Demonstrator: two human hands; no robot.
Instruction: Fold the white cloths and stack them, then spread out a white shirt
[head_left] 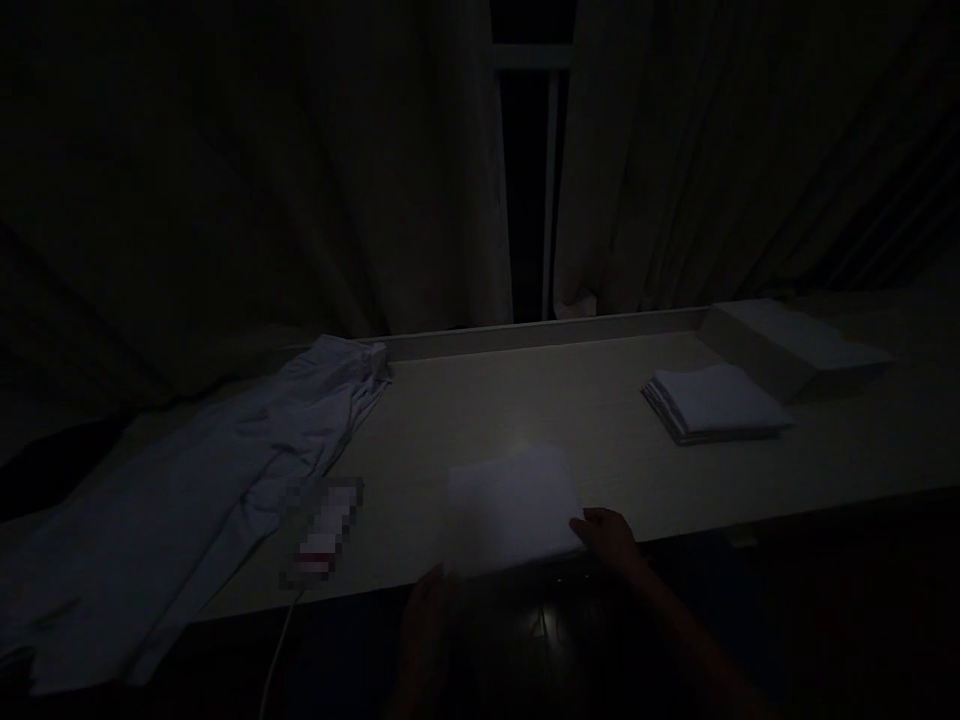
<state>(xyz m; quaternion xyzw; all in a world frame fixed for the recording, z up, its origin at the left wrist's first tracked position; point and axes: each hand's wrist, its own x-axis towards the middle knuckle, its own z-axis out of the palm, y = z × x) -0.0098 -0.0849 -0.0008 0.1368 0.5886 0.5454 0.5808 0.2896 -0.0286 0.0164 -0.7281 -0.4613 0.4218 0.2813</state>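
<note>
A folded white cloth (514,510) lies flat near the table's front edge, in front of me. My right hand (611,540) is closed on its right edge, thumb and fingers pinching the border. At the cloth's lower left corner is my left hand (427,610), dark and smeared, so its fingers and grip cannot be made out. A stack of folded white cloth (716,400) rests further right on the table.
A pale garment (255,450) sprawls over the table's left side. Beside it lies a pixelated device (326,530) with a white cable (277,650). A white box (795,345) stands at the back right of the pale table (450,400). Curtains (420,170) hang behind. The room is very dark.
</note>
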